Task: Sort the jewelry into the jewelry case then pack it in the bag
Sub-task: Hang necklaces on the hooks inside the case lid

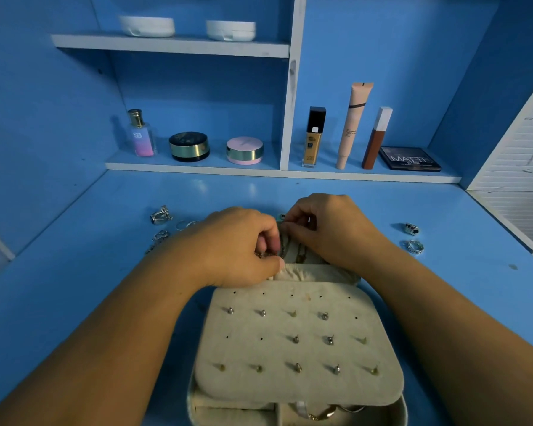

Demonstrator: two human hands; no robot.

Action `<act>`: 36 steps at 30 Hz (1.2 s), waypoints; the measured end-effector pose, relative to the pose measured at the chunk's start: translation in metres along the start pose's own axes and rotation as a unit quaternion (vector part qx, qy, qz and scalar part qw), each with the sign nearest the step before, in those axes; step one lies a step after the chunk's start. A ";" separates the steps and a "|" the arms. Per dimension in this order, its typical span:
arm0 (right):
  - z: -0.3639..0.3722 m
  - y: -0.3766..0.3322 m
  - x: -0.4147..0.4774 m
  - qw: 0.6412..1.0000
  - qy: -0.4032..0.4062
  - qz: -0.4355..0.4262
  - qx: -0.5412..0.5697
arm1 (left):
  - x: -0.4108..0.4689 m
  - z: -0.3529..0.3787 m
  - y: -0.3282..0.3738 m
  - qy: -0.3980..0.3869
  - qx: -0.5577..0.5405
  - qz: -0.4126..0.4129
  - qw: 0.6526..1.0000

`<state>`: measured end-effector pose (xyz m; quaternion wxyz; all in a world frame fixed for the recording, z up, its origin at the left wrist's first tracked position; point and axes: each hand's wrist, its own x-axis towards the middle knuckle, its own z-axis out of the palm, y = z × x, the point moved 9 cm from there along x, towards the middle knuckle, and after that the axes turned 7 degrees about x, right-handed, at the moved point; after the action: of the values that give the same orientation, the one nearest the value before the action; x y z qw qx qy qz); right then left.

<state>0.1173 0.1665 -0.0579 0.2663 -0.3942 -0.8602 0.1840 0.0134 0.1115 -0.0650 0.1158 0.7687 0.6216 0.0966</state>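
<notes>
— Grip?
— Pinching, both. Right hand nipping the far end of a necklace chain; left hand curled, nipping the same chain lower, by the gathered pocket.
— Where exactly?
— Over the open jewelry case, just beyond its earring panel.
— Handling?
— Probably light, limp, slippery, quick to tangle. Likely best held by the ends, near the clasp, never bunched.
— Around?
— Silver rings far left, two more rings to the right, loose on the blue tabletop.
</notes>
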 end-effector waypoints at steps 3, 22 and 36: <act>0.001 -0.002 0.002 1.000 0.002 -0.010 -0.014 | 0.000 0.000 0.003 0.007 0.010 0.006 1.000; 0.000 -0.006 -0.002 0.996 -0.061 -0.029 -0.063 | -0.002 0.006 0.003 -0.032 -0.027 0.002 0.999; 0.001 -0.008 -0.009 0.996 -0.071 -0.027 -0.040 | -0.002 0.005 0.003 -0.026 -0.016 0.006 1.000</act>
<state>0.1171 0.1549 -0.0574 0.1931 -0.3669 -0.8941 0.1693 0.0177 0.1090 -0.0692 0.1434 0.7725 0.6124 0.0873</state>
